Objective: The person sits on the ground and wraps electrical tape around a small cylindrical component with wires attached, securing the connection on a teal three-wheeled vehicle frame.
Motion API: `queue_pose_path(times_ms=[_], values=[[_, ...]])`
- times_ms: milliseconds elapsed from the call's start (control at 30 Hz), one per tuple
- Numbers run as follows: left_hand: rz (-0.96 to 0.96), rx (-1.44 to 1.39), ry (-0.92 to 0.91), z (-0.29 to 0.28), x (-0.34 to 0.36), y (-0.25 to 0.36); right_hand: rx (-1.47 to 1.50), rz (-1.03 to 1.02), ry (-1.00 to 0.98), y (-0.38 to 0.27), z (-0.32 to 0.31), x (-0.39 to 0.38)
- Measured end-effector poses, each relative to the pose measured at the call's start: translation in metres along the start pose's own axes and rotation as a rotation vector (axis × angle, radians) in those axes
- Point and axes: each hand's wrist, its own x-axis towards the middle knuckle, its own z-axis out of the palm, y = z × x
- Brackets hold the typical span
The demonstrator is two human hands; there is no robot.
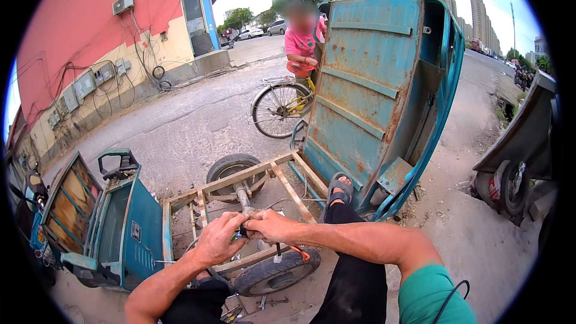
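Both my hands meet over the rear axle [243, 195] of a cargo tricycle's rusty frame [231, 175]. My left hand [223, 237] is closed, fingertips pinched around a small dark piece [243, 231]. From the other side my right hand [269, 226] closes on the same spot, thumb and fingers together. What exactly they grip is mostly hidden by the fingers. Just under my right wrist, a bent orange piece [303, 254] lies by the near wheel [279, 271]. The far wheel [234, 175] sits at the other end of the axle.
The teal cargo bed [360, 84] stands tipped up, my sandalled foot [340, 189] against its lower edge. At left is the teal front body [129, 228]. Metal tools [264, 303] lie on the ground near my legs. Beyond, a person in pink [300, 42] stands with a yellow bicycle [282, 108].
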Motion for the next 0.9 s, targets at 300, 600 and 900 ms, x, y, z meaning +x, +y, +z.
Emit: queue_pose_path(times_ms=[300, 600, 900], values=[[-0.295, -0.389, -0.078, -0.007, -0.002, -0.004, 0.111, 0.011, -0.03, 0.01, -0.011, 0.01], [-0.482, -0.57, -0.204, -0.016, -0.001, 0.0, 0.006, -0.05, -0.096, 0.013, -0.006, 0.012], [-0.622, -0.965, -0.168, -0.01, -0.01, -0.021, -0.505, -0.137, 0.141, -0.02, 0.003, -0.009]])
